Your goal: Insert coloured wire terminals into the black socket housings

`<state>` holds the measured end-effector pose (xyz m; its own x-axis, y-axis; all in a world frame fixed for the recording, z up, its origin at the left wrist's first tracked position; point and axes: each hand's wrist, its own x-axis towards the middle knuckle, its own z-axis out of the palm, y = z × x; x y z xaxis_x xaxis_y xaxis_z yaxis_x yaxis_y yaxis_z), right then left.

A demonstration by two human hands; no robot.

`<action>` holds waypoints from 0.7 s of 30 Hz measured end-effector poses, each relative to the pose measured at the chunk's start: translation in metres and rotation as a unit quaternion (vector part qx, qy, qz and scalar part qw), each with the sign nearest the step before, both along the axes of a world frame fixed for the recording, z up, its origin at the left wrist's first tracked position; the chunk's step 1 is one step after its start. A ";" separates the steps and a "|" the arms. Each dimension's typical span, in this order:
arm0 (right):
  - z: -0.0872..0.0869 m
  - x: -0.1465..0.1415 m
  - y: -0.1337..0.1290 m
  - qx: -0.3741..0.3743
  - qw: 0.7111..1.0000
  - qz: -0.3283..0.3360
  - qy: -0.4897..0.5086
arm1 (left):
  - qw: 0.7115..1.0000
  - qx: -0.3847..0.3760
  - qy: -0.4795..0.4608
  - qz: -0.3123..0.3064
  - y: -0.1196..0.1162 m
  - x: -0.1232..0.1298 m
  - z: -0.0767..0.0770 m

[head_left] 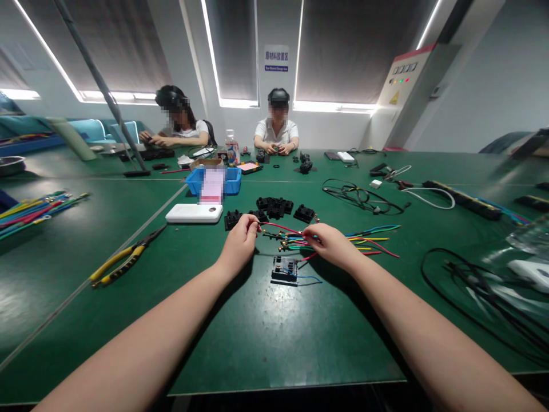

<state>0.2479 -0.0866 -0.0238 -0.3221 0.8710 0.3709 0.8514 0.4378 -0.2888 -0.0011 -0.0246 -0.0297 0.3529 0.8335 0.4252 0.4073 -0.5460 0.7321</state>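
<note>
My left hand (241, 239) pinches one end of a red wire (281, 228) between thumb and fingertips. The wire runs across to my right hand (328, 245), whose closed fingers grip its other part. Below and around my right hand lies a loose bundle of blue, green, yellow and red wires (369, 233) with metal terminals at their left ends. Nearer to me, between my forearms, sits a black terminal block (285, 269) with a blue wire attached. Several more black blocks (274, 207) are grouped just beyond my hands.
Yellow-handled pliers (122, 262) lie to the left. A white power bank (194, 213) stands before a blue bin (234, 181). Black cables (467, 292) coil at the right. More coloured wires (38, 210) lie far left. Two people (277, 134) work across the table.
</note>
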 end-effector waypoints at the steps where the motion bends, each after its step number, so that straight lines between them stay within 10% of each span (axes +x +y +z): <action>1: 0.001 0.001 -0.001 0.007 1.000 -0.001 0.008 | 1.000 -0.004 -0.007 0.001 0.002 -0.001 -0.001; 21: 0.010 0.004 -0.004 0.026 1.000 -0.007 -0.010 | 0.997 0.059 0.014 -0.055 -0.008 0.001 0.005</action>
